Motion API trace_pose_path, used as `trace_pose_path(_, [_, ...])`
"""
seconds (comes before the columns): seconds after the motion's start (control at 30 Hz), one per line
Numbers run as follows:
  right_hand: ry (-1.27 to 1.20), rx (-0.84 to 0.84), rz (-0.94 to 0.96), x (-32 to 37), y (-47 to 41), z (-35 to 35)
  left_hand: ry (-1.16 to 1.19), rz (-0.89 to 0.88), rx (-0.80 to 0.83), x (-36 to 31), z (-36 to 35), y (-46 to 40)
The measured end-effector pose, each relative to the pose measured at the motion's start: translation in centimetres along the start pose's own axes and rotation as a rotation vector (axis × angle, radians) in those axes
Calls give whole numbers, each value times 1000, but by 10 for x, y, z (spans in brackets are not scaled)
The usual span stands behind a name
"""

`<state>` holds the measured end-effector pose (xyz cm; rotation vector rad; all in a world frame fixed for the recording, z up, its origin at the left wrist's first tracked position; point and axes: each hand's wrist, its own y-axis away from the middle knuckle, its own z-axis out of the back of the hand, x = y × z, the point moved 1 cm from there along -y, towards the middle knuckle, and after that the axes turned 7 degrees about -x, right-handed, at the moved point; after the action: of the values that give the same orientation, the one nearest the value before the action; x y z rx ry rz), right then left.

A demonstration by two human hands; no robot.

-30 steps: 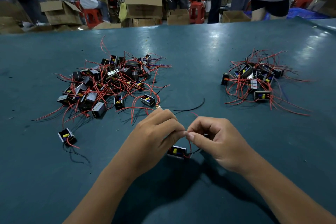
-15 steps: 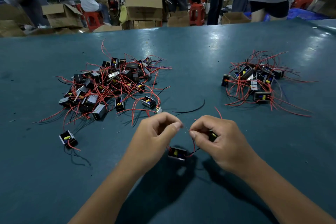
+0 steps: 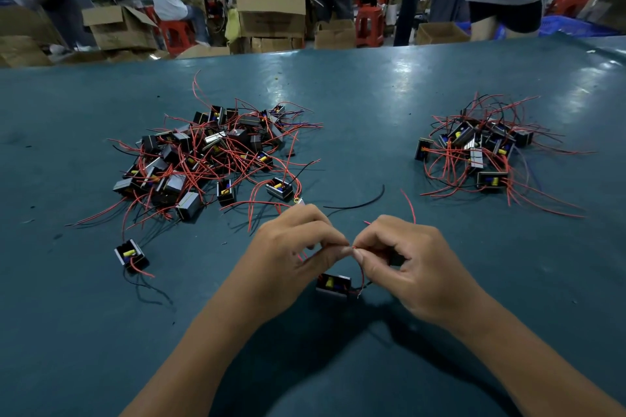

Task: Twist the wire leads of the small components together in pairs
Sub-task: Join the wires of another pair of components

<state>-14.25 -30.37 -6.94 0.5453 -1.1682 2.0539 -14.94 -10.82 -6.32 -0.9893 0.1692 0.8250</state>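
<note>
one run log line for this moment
step: twisting leads | left hand: pinches red wire | right hand: pinches same wire | component: hangs below hands | table: big pile left, smaller right

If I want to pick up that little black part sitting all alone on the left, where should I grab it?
Pinch the lone part by its two flat black sides, coming straight down from above. Its body is boxy and sits apart from the big pile, so nothing crowds it. The thin wires trailing toward you would probably slip.
</note>
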Motion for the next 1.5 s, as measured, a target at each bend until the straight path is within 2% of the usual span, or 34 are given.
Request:
trace_pose_path(0.17, [100,-80,101,3,0,-1,249,515,4,-16,-18,4])
trace_pose_path(0.27, [169,-71,149,2,0,-1,672,932,-27,-19,-27,3])
trace_pose_path(0.33, [166,-54,141,2,0,-3,840,1087,-1,-19,-27,4])
trace_pose_path(0.37, [138,-51,112,1,1,-3,842,1093,1,-18,-25,4])
trace_pose_path(0.43, [64,-58,23,-1,0,-3,676,921,-51,-14,-21,3])
trace_pose_path(0.53, [-15,-66,-87,-5,-1,0,212,416,-83,-7,-9,1])
trace_pose_path(0.6, [-31,-62,-108,-5,-1,0,38,162,-35,-4,-5,2])
trace_pose_path(0.7, [-53,-30,-115,-5,-1,-1,-69,20,-24,0,-5,3])
trace_pose_path(0.83, [-65,-14,-98,-5,0,-2,-164,-82,-37,2,-7,1])
trace_pose_path(0.97, [-38,-13,-70,-5,1,-2,-129,-74,-38,-1,-7,1])
trace_pose_path(1.17, [22,-49,-13,-3,1,-2,-1,154,-30,-8,-13,2])
trace_pose_path(1.3, [44,-63,20,-2,1,-3,19,227,-13,-12,-17,5])
trace_pose_path(1.5, [55,-81,10,-4,3,-5,337,534,9,-9,-25,7])
